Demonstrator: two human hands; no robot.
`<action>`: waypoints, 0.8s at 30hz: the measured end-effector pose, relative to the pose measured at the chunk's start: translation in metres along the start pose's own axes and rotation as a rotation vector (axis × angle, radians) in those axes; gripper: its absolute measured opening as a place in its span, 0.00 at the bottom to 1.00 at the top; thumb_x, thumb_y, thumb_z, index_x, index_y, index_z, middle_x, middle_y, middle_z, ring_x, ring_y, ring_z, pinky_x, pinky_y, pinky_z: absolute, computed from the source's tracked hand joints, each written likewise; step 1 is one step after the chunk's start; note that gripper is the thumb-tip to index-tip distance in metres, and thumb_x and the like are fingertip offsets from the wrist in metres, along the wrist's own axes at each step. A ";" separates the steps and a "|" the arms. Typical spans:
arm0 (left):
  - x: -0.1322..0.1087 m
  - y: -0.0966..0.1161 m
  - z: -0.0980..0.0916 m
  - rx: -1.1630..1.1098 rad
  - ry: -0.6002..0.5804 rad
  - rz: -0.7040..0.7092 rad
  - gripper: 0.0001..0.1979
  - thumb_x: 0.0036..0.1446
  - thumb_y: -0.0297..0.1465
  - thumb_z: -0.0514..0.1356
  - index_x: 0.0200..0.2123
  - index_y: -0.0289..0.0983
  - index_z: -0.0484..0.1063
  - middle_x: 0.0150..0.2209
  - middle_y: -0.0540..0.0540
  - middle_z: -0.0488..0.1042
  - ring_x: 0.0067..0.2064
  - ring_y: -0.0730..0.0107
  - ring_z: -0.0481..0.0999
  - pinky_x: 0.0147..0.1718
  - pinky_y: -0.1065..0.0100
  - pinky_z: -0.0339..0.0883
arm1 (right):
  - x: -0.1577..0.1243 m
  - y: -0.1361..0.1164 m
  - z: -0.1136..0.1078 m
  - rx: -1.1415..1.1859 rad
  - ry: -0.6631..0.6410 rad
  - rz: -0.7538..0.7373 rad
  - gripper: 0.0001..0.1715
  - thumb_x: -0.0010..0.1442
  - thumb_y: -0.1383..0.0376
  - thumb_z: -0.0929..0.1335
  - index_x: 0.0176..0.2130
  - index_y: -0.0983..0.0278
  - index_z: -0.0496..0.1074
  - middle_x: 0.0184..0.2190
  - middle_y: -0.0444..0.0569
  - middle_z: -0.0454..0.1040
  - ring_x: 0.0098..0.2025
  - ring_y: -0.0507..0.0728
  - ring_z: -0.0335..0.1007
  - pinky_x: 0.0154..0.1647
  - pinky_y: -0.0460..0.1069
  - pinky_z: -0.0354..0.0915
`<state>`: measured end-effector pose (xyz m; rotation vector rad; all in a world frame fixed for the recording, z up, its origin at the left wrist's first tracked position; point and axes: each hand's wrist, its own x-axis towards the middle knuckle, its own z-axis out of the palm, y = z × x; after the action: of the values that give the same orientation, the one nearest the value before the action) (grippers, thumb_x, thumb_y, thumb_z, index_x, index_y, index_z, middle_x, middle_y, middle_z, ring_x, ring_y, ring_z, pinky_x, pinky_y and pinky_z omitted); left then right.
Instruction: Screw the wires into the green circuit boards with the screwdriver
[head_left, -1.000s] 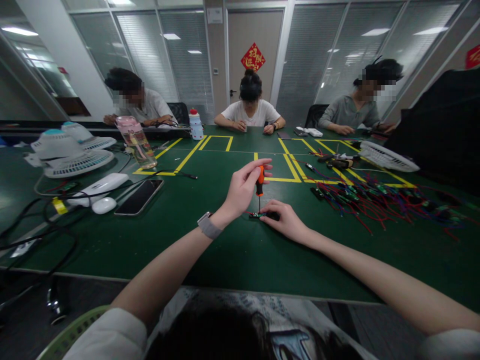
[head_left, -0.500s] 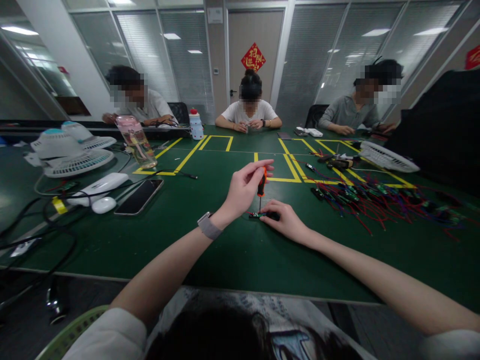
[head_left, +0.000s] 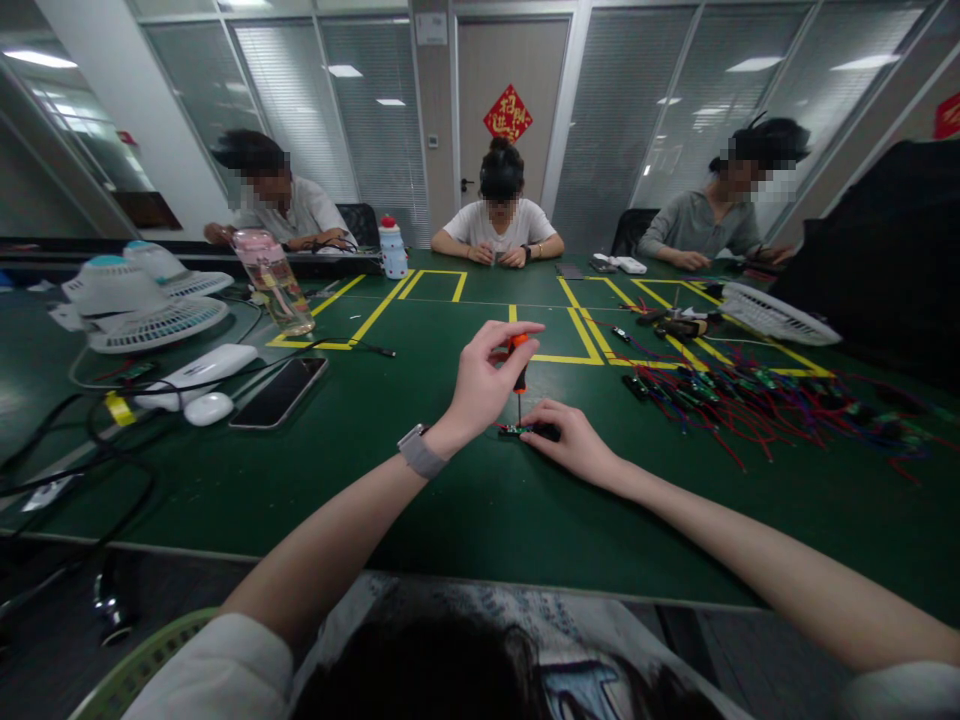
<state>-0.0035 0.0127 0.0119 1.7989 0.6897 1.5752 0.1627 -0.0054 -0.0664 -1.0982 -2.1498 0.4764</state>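
A green table (head_left: 420, 520) underlies everything, marked with yellow tape (head_left: 375, 315) that seems meant to divide it into work places. At twelve o'clock, across it, a person in a white shirt (head_left: 517, 230) sits with both hands near the far edge. Toward three o'clock spreads a heap of wired circuit boards (head_left: 727, 385), its red and blue leads fanned out; it lies to one side, likely so it stays reachable without crowding the elbows. A desk fan (head_left: 142, 315) rests at ten o'clock, and a smartphone (head_left: 279, 394) lies flat at nine, both outside the hands' working spot.

The left hand (head_left: 499, 370), above that spot, has its fingers half curled, the thumb and fingers loosely closed around a screwdriver (head_left: 521, 378) and the index finger reaching past the handle's top. The tool stands nearly upright, a pose that suits pressing and turning straight down. The right hand (head_left: 568, 437) comes in from four o'clock, fingers bent, thumb and index tips nipping the right end of a small circuit board (head_left: 510, 431), apparently to keep it from sliding or spinning. The board lies directly below the screwdriver handle. The shaft points down onto it, though the tip is too small to tell whether it sits in a screw.
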 end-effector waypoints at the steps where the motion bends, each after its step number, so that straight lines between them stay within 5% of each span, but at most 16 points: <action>1: -0.001 0.000 0.000 0.039 0.022 0.013 0.07 0.57 0.32 0.62 0.39 0.39 0.76 0.39 0.46 0.72 0.38 0.71 0.74 0.33 0.72 0.70 | 0.000 0.000 0.000 0.001 0.002 0.001 0.06 0.58 0.68 0.69 0.37 0.64 0.77 0.33 0.49 0.74 0.35 0.56 0.70 0.38 0.51 0.66; 8: -0.002 0.003 0.001 -0.077 -0.100 0.011 0.14 0.65 0.30 0.51 0.48 0.39 0.73 0.45 0.44 0.74 0.40 0.71 0.76 0.37 0.70 0.71 | 0.000 0.000 0.001 0.009 0.004 0.000 0.05 0.57 0.68 0.70 0.36 0.64 0.77 0.33 0.49 0.73 0.36 0.56 0.70 0.39 0.51 0.66; 15: -0.003 0.002 0.001 0.079 -0.031 0.051 0.08 0.58 0.34 0.61 0.40 0.40 0.76 0.40 0.46 0.71 0.39 0.71 0.73 0.35 0.71 0.70 | 0.001 0.002 0.001 -0.021 0.011 -0.011 0.06 0.57 0.67 0.69 0.37 0.64 0.77 0.33 0.49 0.74 0.35 0.56 0.70 0.38 0.51 0.66; 20: 0.000 0.006 -0.001 0.061 -0.122 0.085 0.15 0.65 0.30 0.50 0.48 0.41 0.74 0.48 0.45 0.72 0.47 0.69 0.73 0.46 0.67 0.68 | 0.000 0.001 0.001 -0.007 0.007 -0.004 0.06 0.57 0.67 0.69 0.36 0.64 0.77 0.34 0.50 0.74 0.36 0.56 0.71 0.39 0.52 0.67; 24: -0.001 0.004 0.000 -0.007 -0.131 0.042 0.13 0.63 0.31 0.54 0.48 0.40 0.73 0.43 0.45 0.74 0.38 0.71 0.75 0.36 0.69 0.71 | 0.000 0.001 0.001 -0.001 0.006 0.001 0.05 0.57 0.68 0.70 0.36 0.64 0.77 0.34 0.50 0.74 0.36 0.56 0.71 0.39 0.51 0.66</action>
<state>-0.0038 0.0097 0.0143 1.9032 0.5875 1.4688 0.1628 -0.0046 -0.0676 -1.1003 -2.1448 0.4718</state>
